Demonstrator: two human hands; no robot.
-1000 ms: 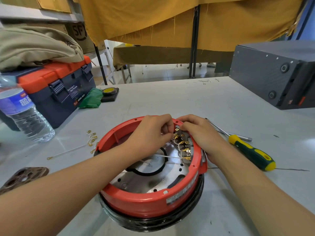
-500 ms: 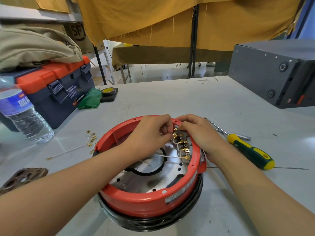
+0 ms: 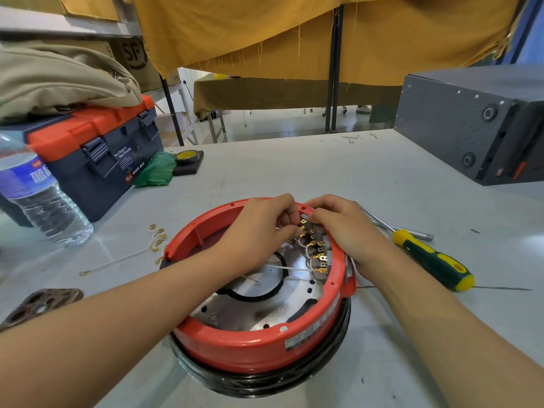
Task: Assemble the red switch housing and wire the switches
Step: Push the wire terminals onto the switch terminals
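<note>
Red housing [image 3: 256,346], one; two hands, left [image 3: 259,228] and right [image 3: 344,228], pinch brass terminals [image 3: 312,245].

Bare table [image 3: 294,172] beyond the housing [image 3: 253,346]; screwdriver [image 3: 432,260] close right, loose terminals [image 3: 157,240] perhaps crowding left.

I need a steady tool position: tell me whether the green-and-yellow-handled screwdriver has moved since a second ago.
No. The green-and-yellow-handled screwdriver lies in the same spot beside the red round housing, tip toward it, at the same angle.
</note>
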